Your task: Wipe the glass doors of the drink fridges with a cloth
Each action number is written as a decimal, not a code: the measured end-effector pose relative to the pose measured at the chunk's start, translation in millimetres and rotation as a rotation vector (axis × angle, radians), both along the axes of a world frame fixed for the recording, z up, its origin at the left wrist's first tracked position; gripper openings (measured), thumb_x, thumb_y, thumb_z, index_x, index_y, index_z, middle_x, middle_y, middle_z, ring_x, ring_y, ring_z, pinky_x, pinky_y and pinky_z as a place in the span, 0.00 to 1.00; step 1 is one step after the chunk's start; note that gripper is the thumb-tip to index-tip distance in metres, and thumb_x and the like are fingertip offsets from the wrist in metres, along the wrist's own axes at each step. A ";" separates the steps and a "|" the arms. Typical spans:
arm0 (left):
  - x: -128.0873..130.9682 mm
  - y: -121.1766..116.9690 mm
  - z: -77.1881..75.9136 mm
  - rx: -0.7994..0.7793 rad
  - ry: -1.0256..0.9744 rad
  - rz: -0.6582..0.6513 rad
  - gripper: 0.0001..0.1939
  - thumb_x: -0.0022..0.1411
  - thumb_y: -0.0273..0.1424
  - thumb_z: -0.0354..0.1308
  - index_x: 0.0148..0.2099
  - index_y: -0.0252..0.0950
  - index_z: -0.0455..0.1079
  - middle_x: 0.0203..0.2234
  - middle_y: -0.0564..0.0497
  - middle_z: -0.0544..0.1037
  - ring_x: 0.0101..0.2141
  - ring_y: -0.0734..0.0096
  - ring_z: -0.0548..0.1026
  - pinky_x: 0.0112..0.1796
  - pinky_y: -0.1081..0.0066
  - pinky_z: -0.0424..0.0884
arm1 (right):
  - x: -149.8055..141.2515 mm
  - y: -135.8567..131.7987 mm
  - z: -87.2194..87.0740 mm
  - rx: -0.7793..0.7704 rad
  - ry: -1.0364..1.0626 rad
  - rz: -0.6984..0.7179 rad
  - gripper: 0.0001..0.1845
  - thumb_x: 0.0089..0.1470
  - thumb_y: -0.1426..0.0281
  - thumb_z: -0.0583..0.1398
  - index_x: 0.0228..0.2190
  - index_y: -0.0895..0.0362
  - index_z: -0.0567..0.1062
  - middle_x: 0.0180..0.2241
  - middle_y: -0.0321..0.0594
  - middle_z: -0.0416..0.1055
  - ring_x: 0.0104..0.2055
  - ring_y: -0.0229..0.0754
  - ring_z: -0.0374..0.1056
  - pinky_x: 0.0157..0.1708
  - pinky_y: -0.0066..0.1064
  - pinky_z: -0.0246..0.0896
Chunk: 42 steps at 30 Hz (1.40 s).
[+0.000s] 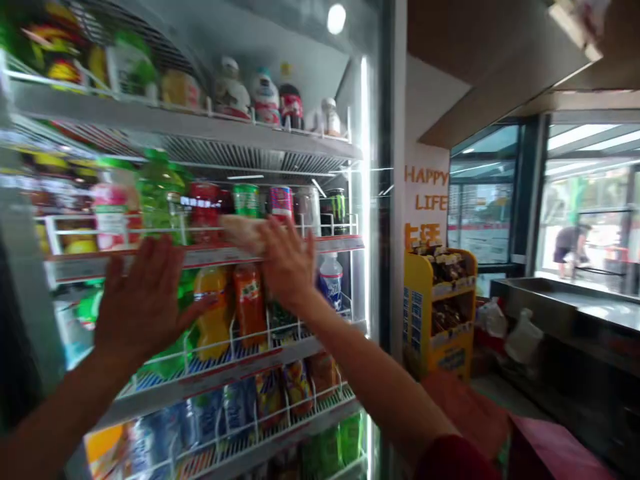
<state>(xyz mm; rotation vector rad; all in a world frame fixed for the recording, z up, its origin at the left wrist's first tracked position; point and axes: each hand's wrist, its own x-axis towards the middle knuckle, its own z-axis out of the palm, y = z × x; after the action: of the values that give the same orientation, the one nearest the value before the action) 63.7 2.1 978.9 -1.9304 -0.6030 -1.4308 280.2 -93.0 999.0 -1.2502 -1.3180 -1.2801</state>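
Observation:
In front of me stands a lit drinks cooler with a glass front [337, 160], its surface carrying light reflections. A pale, folded cloth [241, 233] lies against the glass under the fingers of my right hand [287, 263], which presses on it at about the height of a middle shelf. My left hand [143, 300] is raised flat toward the glass at the left, fingers stretched and thumb out, with nothing in it. Behind the hands are an orange drink bottle [212, 310], a red-orange bottle [249, 303] and a green can [247, 201].
Wire-fronted shelves [200, 120] hold several bottles and cans. To the right of the cooler's frame [399, 200] stands a yellow display rack [453, 333] with packets. Farther right are a dark counter [565, 327], a white plastic bag [524, 337] and a bending person [570, 247] beyond the window.

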 end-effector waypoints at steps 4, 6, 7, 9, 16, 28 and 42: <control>-0.8 -19.4 6.8 0.111 0.101 0.227 0.41 0.60 0.47 0.48 0.66 0.35 0.34 0.64 0.42 0.45 0.63 0.57 0.45 0.60 0.52 0.40 | 90.6 5.7 -18.8 0.260 0.419 0.004 0.25 0.55 0.73 0.47 0.55 0.61 0.61 0.59 0.49 0.56 0.63 0.51 0.46 0.58 0.58 0.43; 1.4 -15.5 8.5 0.104 0.106 0.255 0.42 0.60 0.46 0.49 0.66 0.35 0.33 0.63 0.42 0.46 0.63 0.58 0.44 0.60 0.53 0.40 | 84.2 11.6 -18.8 0.249 0.394 0.056 0.30 0.55 0.71 0.49 0.59 0.61 0.53 0.61 0.52 0.51 0.64 0.52 0.43 0.58 0.56 0.44; 1.4 -13.8 9.0 0.096 0.101 0.254 0.42 0.60 0.46 0.49 0.66 0.36 0.32 0.63 0.42 0.46 0.63 0.58 0.44 0.60 0.53 0.40 | 65.7 14.9 -18.0 0.207 0.328 0.083 0.32 0.54 0.69 0.50 0.60 0.59 0.51 0.62 0.51 0.49 0.65 0.51 0.42 0.59 0.54 0.44; -0.2 -12.5 8.9 0.084 0.100 0.236 0.41 0.60 0.47 0.48 0.66 0.37 0.33 0.63 0.43 0.46 0.63 0.59 0.44 0.60 0.53 0.40 | 12.7 21.8 -16.4 0.096 0.164 0.119 0.32 0.55 0.68 0.52 0.60 0.54 0.51 0.62 0.45 0.49 0.65 0.48 0.41 0.60 0.51 0.44; -5.5 -16.5 -5.0 0.074 0.042 0.219 0.37 0.62 0.43 0.46 0.66 0.38 0.35 0.63 0.44 0.46 0.63 0.59 0.45 0.60 0.53 0.41 | 16.0 19.5 -27.9 0.172 0.102 0.118 0.19 0.56 0.71 0.50 0.49 0.50 0.66 0.56 0.39 0.62 0.61 0.44 0.52 0.61 0.55 0.35; -8.5 -15.5 -14.1 0.093 0.011 0.217 0.37 0.61 0.41 0.49 0.66 0.39 0.36 0.63 0.45 0.49 0.62 0.59 0.47 0.60 0.53 0.43 | -25.3 23.8 -87.2 0.003 -0.083 0.225 0.33 0.52 0.76 0.53 0.57 0.41 0.55 0.60 0.34 0.55 0.64 0.43 0.47 0.60 0.46 0.48; -16.4 -15.0 -18.6 0.001 0.025 0.189 0.35 0.60 0.40 0.49 0.66 0.39 0.41 0.63 0.47 0.48 0.63 0.59 0.46 0.60 0.52 0.42 | -4.0 3.4 -172.9 -0.099 -0.226 0.309 0.27 0.53 0.76 0.52 0.53 0.43 0.63 0.58 0.35 0.59 0.63 0.42 0.47 0.59 0.45 0.52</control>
<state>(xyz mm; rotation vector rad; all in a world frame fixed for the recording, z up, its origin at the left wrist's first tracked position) 47.3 -12.9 960.3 -1.8348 -0.7513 -1.2863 276.2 -89.5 826.1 -0.9397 -1.6817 -1.1690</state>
